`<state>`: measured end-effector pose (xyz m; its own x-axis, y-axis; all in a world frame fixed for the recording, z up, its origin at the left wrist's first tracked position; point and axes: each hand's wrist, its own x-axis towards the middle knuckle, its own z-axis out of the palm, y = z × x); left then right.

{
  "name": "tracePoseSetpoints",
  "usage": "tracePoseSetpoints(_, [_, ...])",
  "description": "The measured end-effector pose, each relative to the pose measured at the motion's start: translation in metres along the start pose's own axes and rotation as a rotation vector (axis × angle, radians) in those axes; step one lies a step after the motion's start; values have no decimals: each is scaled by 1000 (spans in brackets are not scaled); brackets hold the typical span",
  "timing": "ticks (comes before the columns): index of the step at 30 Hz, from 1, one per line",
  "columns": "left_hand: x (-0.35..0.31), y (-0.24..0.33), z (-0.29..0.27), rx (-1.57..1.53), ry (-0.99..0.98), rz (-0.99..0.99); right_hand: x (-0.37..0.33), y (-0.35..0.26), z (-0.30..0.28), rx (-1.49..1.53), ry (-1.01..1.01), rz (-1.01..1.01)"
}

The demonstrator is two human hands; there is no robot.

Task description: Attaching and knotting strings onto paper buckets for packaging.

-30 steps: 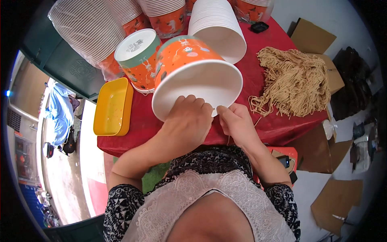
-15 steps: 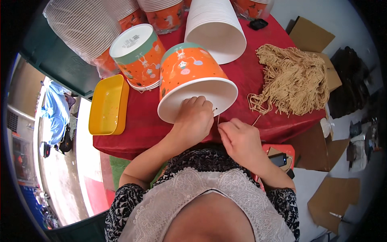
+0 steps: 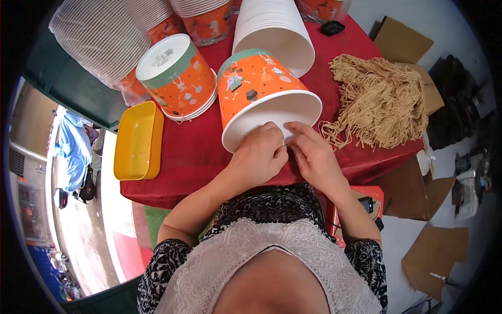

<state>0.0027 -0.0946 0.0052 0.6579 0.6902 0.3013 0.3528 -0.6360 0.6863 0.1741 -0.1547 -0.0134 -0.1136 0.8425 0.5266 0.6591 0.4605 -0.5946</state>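
A large orange paper bucket (image 3: 261, 81) with a green band and cartoon figures lies tilted on the table, its white mouth facing me. My left hand (image 3: 261, 153) is closed on the near rim, fingertips inside the mouth. Close beside it, my right hand (image 3: 316, 159) pinches at the same rim, index finger over the edge. A bit of pale cord (image 3: 285, 140) seems to be between the hands, mostly hidden by the fingers. To the right lies a loose heap of beige cords (image 3: 379, 104).
An upside-down bucket stack (image 3: 178, 89) stands at left, by a yellow tray (image 3: 151, 149). White nested buckets (image 3: 277, 36) and plastic-wrapped stacks (image 3: 99, 44) are at the back. A red cloth (image 3: 198, 165) covers the table. Cardboard (image 3: 434, 256) lies at right; a red stool (image 3: 374, 193) is below.
The bucket has turned and shifted slightly right, showing other figures. My right hand has moved up to the rim beside my left hand. The cord seen between the hands is now mostly hidden.
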Motion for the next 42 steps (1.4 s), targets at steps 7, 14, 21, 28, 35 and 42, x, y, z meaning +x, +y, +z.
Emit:
tracePoseSetpoints(7, [12, 4, -1, -65, -59, -292, -1, 4, -5, 69, -55, 7])
tracePoseSetpoints(14, [2, -7, 1, -108, -74, -191, 2, 3, -14, 340, -187, 213])
tracePoseSetpoints(21, [0, -5, 5, -77, -40, -149, 7, -8, -6, 353, -47, 170])
tracePoseSetpoints(28, [-4, -14, 2, -124, 11, -172, -4, -48, -33, 192, -183, 95])
tracePoseSetpoints(35, [-1, -8, -1, -143, -14, -203, -12, -87, -66, 287, -488, -502])
tracePoseSetpoints(42, [-2, -13, -3, -148, -51, -157, -2, -59, -44, -216, 134, -192])
